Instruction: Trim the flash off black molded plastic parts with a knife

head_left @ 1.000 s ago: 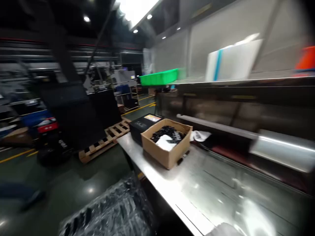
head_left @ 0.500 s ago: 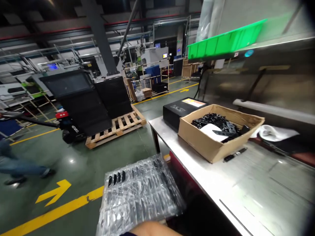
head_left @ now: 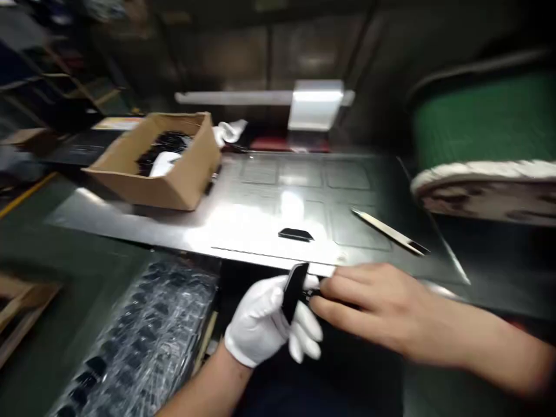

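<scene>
My left hand (head_left: 271,318), in a white glove, holds a flat black piece (head_left: 295,291) upright between thumb and fingers at the table's front edge. My bare right hand (head_left: 369,301) comes in from the right, its fingers closed on a small dark part (head_left: 309,295) beside the black piece; its shape is mostly hidden. Another black piece (head_left: 296,234) lies on the metal table (head_left: 256,223) just beyond my hands. A pale, dark-ended tool (head_left: 391,231) lies to the right of it.
A cardboard box (head_left: 186,179) of black parts stands at the table's left. Plastic-wrapped trays (head_left: 147,330) with dark pieces sit below at left. A large green round-edged object (head_left: 486,127) is at the right. A white roll (head_left: 234,98) runs along the back.
The view has swung right and down to the table. Both hands now show, with the black piece in the left; earlier only part of an arm showed at the bottom.
</scene>
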The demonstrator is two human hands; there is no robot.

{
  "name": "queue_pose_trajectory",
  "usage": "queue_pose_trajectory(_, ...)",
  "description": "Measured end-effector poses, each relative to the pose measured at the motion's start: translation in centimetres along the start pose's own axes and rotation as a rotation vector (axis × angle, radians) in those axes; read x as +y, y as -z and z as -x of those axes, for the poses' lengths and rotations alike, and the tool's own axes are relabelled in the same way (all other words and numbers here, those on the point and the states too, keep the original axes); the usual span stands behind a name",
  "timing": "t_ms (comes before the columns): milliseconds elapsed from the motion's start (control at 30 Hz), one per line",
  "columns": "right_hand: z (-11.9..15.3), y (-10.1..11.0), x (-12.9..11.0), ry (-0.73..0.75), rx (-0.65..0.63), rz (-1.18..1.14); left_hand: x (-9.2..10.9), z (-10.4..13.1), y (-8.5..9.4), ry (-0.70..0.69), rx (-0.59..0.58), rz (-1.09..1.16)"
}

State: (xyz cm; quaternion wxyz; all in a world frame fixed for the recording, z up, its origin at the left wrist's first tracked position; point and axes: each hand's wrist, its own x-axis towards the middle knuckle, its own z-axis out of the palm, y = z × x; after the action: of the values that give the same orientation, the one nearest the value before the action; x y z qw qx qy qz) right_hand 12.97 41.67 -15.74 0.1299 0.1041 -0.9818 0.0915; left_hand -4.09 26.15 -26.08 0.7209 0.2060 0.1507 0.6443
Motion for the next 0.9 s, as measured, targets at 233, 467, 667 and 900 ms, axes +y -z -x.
queue_pose_trajectory(233,3.9,-1.0,-0.3,-0.159,0.141,-0.077,-2.2,-1.6,-2.2,-0.029,0.013,0.006)
queue_pose_trajectory(467,4.8,-5.0,-2.3,-0.864,0.565,-0.952,-3.6,-3.0,-4.0,-0.05,0.189,0.084)
queue_pose_trajectory(667,2.9,-7.6,-3.1,-0.977,0.777,-1.56,-3.8,-3.6,-4.2,0.041,0.197,0.045)
queue_pose_trajectory(900,2.6,-7.9,-2.9,-0.983,0.791,-1.629,-4.0,-3.5,-3.8,0.045,0.211,0.006)
